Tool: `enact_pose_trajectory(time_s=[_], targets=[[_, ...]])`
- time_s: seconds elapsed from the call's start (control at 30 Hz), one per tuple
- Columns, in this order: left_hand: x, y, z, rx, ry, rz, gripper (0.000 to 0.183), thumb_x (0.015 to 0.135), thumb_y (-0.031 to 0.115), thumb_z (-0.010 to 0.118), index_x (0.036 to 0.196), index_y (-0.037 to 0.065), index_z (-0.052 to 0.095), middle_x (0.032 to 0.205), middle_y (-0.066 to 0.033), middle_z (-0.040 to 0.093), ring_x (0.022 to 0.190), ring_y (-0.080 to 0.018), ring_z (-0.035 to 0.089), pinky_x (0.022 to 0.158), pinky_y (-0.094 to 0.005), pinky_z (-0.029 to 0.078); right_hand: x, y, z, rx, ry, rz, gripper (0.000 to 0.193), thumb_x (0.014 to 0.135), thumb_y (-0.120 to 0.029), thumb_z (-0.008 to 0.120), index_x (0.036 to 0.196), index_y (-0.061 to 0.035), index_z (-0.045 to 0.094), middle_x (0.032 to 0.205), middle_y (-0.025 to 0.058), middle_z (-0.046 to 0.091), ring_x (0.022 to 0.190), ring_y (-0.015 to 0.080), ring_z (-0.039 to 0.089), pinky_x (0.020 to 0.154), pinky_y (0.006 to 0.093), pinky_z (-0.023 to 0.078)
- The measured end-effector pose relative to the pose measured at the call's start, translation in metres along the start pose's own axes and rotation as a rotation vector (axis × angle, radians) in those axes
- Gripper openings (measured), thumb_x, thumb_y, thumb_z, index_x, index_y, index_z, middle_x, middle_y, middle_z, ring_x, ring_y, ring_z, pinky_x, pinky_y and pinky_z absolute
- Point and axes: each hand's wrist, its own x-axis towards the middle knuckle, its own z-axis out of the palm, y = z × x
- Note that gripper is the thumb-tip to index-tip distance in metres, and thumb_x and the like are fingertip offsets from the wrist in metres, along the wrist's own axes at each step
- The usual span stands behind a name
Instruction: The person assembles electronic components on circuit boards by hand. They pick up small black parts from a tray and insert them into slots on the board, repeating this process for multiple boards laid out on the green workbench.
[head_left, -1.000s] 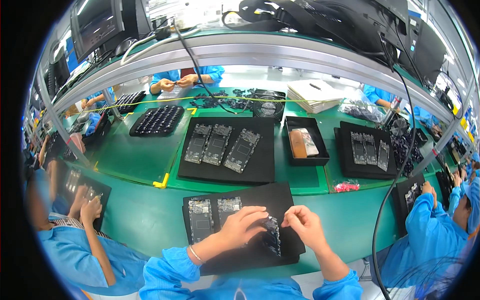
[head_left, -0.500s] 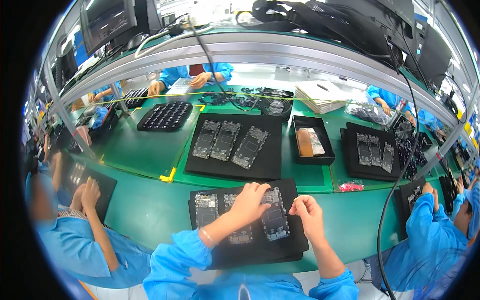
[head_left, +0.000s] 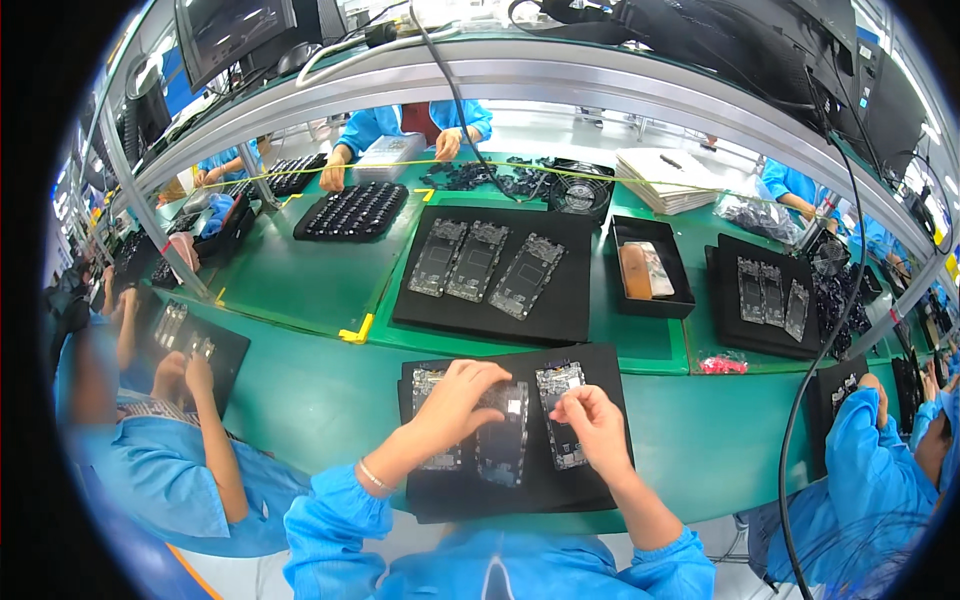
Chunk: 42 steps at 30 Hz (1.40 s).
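Observation:
Three phone mid-frames with circuit boards lie side by side on a stacked black foam pad (head_left: 560,492) in front of me. My left hand (head_left: 452,405) reaches over the left frame (head_left: 440,458), mostly covering its upper part. Its thumb and fingers are apart beside the top of the middle frame (head_left: 503,450), which looks slightly blurred; whether they touch it I cannot tell. Over the upper right side of the right frame (head_left: 562,435), my right hand (head_left: 598,425) is closed in a pinch. Whatever is between those fingertips is too small to make out.
Beyond the pad, another black pad (head_left: 420,312) carries three more frames. Right of it stands a black box (head_left: 655,308) with a brown and a pale block. A black tray of small parts (head_left: 352,212) sits far left. Co-workers sit on both sides; a black cable (head_left: 803,400) hangs at right.
My left hand has drawn back left from the right frame, uncovering its top, to the middle one. My right hand has moved left over the right frame's edge. The whole view has shifted.

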Motion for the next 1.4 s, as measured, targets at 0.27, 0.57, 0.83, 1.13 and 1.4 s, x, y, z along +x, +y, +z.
enact_pose_trajectory(time_s=[0.27,0.57,0.83,1.13,1.4], targets=[[-0.037,-0.002,-0.007,-0.113,0.202,0.131,0.054,0.065,0.01,0.077,0.115,0.008,0.056,0.117,-0.0078,0.056,0.111,-0.0325,0.046,0.096,-0.0421,0.038,-0.01,-0.014,0.047,-0.013,-0.154,-0.065,0.009,0.092,-0.008,0.053,0.095,0.0011,0.055,0.087,0.0046,0.062,0.081,0.0088,0.061,0.074,0.0225,0.05],[-0.041,0.0,-0.007,-0.058,0.266,0.175,0.058,0.058,0.009,0.082,0.11,0.009,0.058,0.114,-0.0063,0.058,0.108,-0.0285,0.05,0.093,-0.0398,0.042,-0.02,-0.018,0.051,-0.112,-0.149,-0.107,0.01,0.09,-0.007,0.056,0.096,0.0012,0.057,0.086,0.0034,0.063,0.079,0.0075,0.06,0.073,0.0226,0.049],[-0.041,0.001,-0.007,-0.033,0.244,0.191,0.056,0.06,0.012,0.081,0.111,0.009,0.058,0.114,-0.0057,0.059,0.108,-0.028,0.05,0.093,-0.0397,0.041,-0.021,-0.018,0.049,-0.18,-0.133,-0.131,0.01,0.088,-0.007,0.059,0.094,0.0,0.06,0.085,0.0054,0.066,0.079,0.0094,0.063,0.072,0.0244,0.05],[-0.02,-0.009,-0.004,-0.061,0.105,0.081,0.058,0.068,0.015,0.076,0.119,0.007,0.052,0.115,-0.0098,0.055,0.109,-0.0325,0.047,0.095,-0.0421,0.039,0.017,0.006,0.028,0.09,-0.015,-0.064,0.011,0.09,-0.009,0.055,0.094,0.0015,0.056,0.082,0.0065,0.062,0.077,0.013,0.063,0.071,0.0253,0.051],[-0.026,-0.049,-0.017,0.303,-0.043,-0.321,0.066,0.068,0.02,0.078,0.124,0.003,0.047,0.122,-0.0121,0.049,0.116,-0.034,0.042,0.097,-0.04,0.039,0.0,0.008,0.01,0.056,-0.015,0.019,0.01,0.091,-0.009,0.054,0.094,0.0007,0.054,0.083,0.0062,0.061,0.078,0.0136,0.063,0.072,0.0258,0.051]])
